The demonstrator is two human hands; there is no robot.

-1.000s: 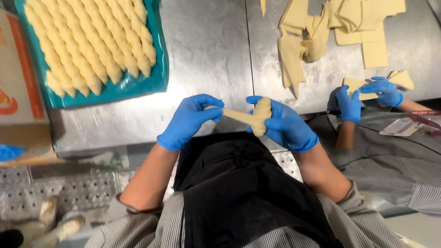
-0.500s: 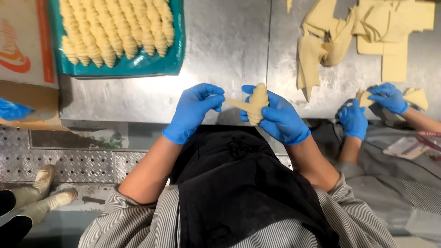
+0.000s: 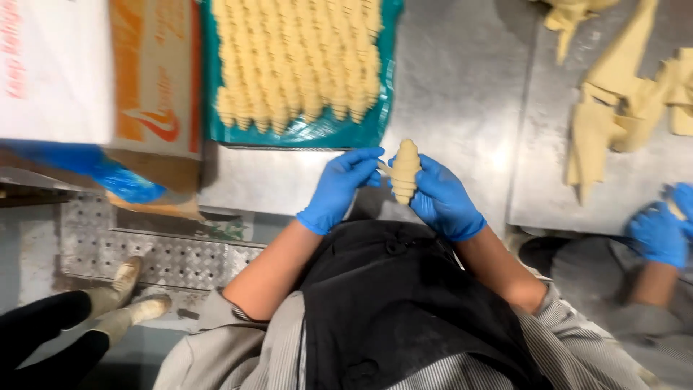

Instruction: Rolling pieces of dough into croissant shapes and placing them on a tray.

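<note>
Both my hands wear blue gloves and meet just above the near edge of the steel table [image 3: 462, 87]. A rolled raw croissant [image 3: 404, 170] stands upright between them. My right hand [image 3: 444, 198] cups it from the right and below, and the fingertips of my left hand [image 3: 338, 189] touch its left side. A teal tray [image 3: 299, 130] lies just beyond, filled with several rows of shaped raw croissants [image 3: 296, 58].
Cut dough pieces [image 3: 613, 115] lie on the table at the right. A co-worker's blue-gloved hand [image 3: 658, 232] works at the right edge. An orange and white cardboard box [image 3: 155, 79] stands at left, with a blue plastic bag [image 3: 119, 180] below it. Someone's feet [image 3: 130, 300] stand on the perforated metal floor.
The dough piece has been rolled into a finished croissant, now held upright. The view has swung so the tray sits closer to my hands.
</note>
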